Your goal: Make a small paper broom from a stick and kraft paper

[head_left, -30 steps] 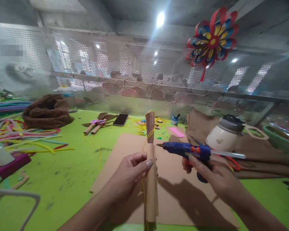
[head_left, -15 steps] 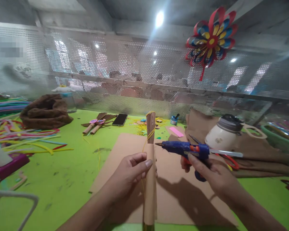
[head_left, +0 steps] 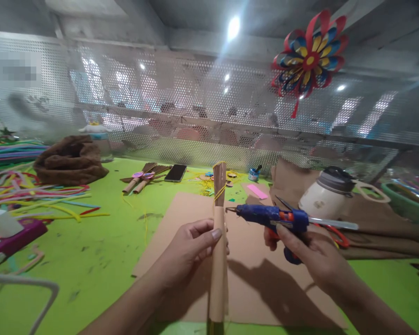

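Upright in front of me stands a rolled brown paper tube (head_left: 218,274), with a pleated dark brown paper piece (head_left: 219,186) rising from its top, wound with yellow string. My left hand (head_left: 204,239) grips the tube, thumb in front and fingers partly hidden behind. In my right hand (head_left: 303,242) is a blue hot glue gun (head_left: 272,216) with a clear glue stick out of its back. Its nozzle points left, close to the tube's right edge near the upper end; whether it touches I cannot tell. Under both hands lies a brown cardboard sheet (head_left: 181,209).
Two finished-looking paper pieces (head_left: 139,181) and a phone (head_left: 175,173) lie at the back. Pipe cleaners (head_left: 56,195) and a brown cloth (head_left: 70,163) sit left. A white jar (head_left: 324,195), red-handled scissors (head_left: 338,236) and brown paper (head_left: 377,232) are right.
The glue gun's nozzle stays beside the tube, with hardly any movement of either hand. The whole view has shifted slightly.
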`<state>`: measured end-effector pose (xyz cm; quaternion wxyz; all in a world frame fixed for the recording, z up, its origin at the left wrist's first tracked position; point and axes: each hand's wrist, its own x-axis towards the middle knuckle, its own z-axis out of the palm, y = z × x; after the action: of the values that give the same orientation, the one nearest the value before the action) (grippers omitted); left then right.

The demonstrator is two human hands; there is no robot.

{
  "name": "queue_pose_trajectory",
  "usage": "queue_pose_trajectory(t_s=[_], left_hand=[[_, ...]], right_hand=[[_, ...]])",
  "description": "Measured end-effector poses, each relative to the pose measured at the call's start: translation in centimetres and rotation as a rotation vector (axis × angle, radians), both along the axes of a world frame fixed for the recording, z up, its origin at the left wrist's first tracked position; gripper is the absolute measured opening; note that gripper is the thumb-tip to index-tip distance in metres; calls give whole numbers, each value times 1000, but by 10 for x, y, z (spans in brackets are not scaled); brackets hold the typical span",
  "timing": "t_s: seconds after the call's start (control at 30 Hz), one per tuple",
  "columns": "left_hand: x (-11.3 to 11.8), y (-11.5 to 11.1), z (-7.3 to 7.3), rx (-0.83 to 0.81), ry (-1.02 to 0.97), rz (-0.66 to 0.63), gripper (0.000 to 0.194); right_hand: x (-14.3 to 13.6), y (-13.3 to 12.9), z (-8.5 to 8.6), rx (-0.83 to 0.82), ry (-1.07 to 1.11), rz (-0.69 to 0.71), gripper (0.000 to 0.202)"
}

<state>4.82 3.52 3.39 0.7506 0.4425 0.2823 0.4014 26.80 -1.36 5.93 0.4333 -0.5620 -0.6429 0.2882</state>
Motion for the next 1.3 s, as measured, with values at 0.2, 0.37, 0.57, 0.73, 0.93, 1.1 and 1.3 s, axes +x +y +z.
queue_pose_trajectory(t_s=[0.2,0.37,0.57,0.73,0.93,1.1,1.3], left_hand=[[0,2,-1,-10,-22,13,24],[-1,2,0,-11,-44,42,21],[-5,5,1,-13,-38,27,23],[-5,3,1,-73,-23,22,28],[-5,1,2,-76,9,-6,32],[-4,3,3,-71,-41,3,26],[-3,3,4,-81,-74,88,21]], right_hand=[[7,1,3,-16,-129,104,43],[16,-2,7,-24,-282,156,44],[18,-6,7,-25,-309,165,42],[13,-1,8,38,-227,98,41],[9,0,6,22,-199,68,39],[8,-5,4,-16,-189,78,41],[6,-10,4,-8,-206,120,40]])
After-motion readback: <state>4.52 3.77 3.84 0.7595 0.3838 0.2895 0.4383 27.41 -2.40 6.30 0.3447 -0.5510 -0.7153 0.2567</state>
